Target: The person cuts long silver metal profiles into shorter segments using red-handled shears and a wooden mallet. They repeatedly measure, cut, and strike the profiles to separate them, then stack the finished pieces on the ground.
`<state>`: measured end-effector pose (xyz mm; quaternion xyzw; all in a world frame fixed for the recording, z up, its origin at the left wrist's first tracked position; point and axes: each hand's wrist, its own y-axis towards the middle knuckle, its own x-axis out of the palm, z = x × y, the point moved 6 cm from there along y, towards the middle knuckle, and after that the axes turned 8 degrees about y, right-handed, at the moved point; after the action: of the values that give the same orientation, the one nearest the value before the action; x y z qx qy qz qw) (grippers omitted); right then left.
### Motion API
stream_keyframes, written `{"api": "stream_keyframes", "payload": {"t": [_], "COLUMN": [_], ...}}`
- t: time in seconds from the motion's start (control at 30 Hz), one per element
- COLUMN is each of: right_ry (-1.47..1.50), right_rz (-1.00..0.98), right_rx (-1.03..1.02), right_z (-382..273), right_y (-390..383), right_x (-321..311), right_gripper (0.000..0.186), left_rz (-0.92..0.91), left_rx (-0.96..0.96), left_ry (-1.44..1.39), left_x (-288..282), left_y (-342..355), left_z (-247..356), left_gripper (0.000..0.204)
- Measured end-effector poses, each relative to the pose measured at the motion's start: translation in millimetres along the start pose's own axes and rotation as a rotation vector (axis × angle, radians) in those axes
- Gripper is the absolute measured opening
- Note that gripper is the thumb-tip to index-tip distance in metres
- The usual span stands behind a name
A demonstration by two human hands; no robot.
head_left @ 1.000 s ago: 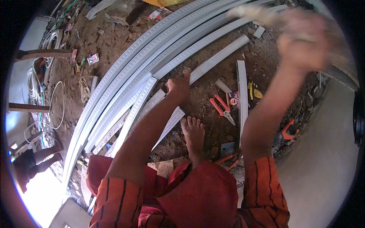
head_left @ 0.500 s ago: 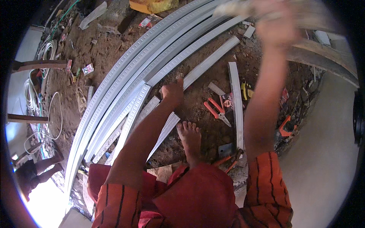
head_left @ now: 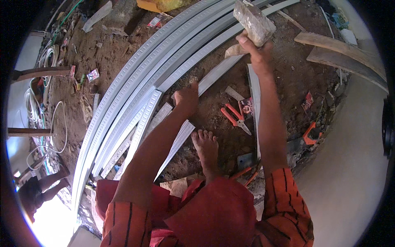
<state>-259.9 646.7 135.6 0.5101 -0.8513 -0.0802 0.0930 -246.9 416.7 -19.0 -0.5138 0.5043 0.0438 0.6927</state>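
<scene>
My right hand (head_left: 259, 51) grips a rough, pale block (head_left: 254, 21) above the far end of a short grey metal channel (head_left: 220, 75); a pale piece just below the block is hard to make out. My left hand (head_left: 186, 98) is closed at that channel's near end, beside long ribbed metal channels (head_left: 145, 61) that lie side by side. Red-handled snips (head_left: 238, 119) lie between my arms, next to another narrow channel (head_left: 255, 103). My bare foot (head_left: 205, 150) rests on the dirt below the left hand.
Wooden planks (head_left: 337, 45) lie at upper right near a pale wall (head_left: 337, 173). An orange-handled tool (head_left: 309, 136) lies at right. Coiled white cables (head_left: 37, 103) and wooden bars (head_left: 29, 131) are at left. Another person's legs (head_left: 47, 185) show at lower left.
My right hand with the block has swung left and downward, from a blurred position at upper right to over the short channel. My left hand has stayed at the channel.
</scene>
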Motion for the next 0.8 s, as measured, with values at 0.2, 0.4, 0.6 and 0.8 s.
{"api": "stream_keyframes", "payload": {"t": [0.2,0.4,0.6,0.8], "right_ry": [0.092,-0.450,-0.251,-0.830], "right_rz": [0.137,0.062,0.382,0.146], "right_rx": [-0.336,-1.004,-0.361,-0.860], "right_z": [-46.4,-194.1,3.4,-44.6], "right_y": [7.2,29.3,4.1,30.2], "right_x": [-14.6,-30.6,-54.2,-79.9], "right_gripper": [0.007,0.020,0.027,0.023], "left_rz": [0.129,0.086,0.093,0.225], "left_rx": [0.005,-0.021,-0.009,-0.035], "left_ry": [-0.038,0.081,-0.013,0.030], "left_x": [11.1,2.7,-6.1,17.0], "left_y": [17.6,6.3,11.3,15.0], "left_z": [0.5,5.5,3.9,-3.4], "left_gripper": [0.082,0.063,0.064,0.049]}}
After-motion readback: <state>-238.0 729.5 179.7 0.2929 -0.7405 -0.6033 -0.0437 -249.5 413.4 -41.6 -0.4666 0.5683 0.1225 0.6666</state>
